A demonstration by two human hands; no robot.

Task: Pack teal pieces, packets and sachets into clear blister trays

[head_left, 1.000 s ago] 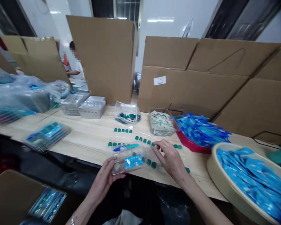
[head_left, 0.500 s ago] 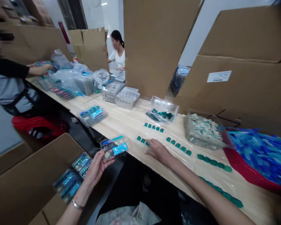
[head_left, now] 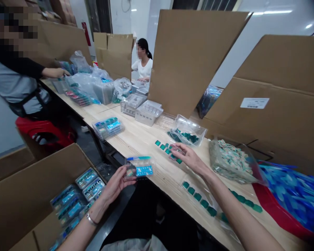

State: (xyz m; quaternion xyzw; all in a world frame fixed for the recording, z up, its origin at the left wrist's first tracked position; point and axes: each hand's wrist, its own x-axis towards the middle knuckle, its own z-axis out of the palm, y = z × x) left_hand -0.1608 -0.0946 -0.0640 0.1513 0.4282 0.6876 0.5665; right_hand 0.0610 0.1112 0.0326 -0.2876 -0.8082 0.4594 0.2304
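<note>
My left hand (head_left: 121,179) holds a clear plastic case (head_left: 140,169) by its left end, over the table's front edge. Inside the case lie a blue pen and a blue patterned block. My right hand (head_left: 189,158) reaches over the table, its fingers bent around a thin clear plastic piece with green squares (head_left: 167,151) in it or under it. The fingers partly cover these squares, so I cannot tell which are lifted. Nearer to me, a row of green pieces (head_left: 197,197) rests on the table in clear plastic. Another green row (head_left: 241,198) lies partly behind my right forearm.
Stacked filled cases (head_left: 108,128) stand left on the table (head_left: 136,139). Behind are grey trays (head_left: 148,112), a bag of green pieces (head_left: 189,132), a bag of pale pieces (head_left: 230,160) and a red tub (head_left: 274,209) of blue items. A carton (head_left: 42,177) holds packed cases. Two people work beyond.
The view has turned slightly. My right hand has moved from the near row toward the back, now with clear plastic at its fingers. My left hand still holds the case, now more level.
</note>
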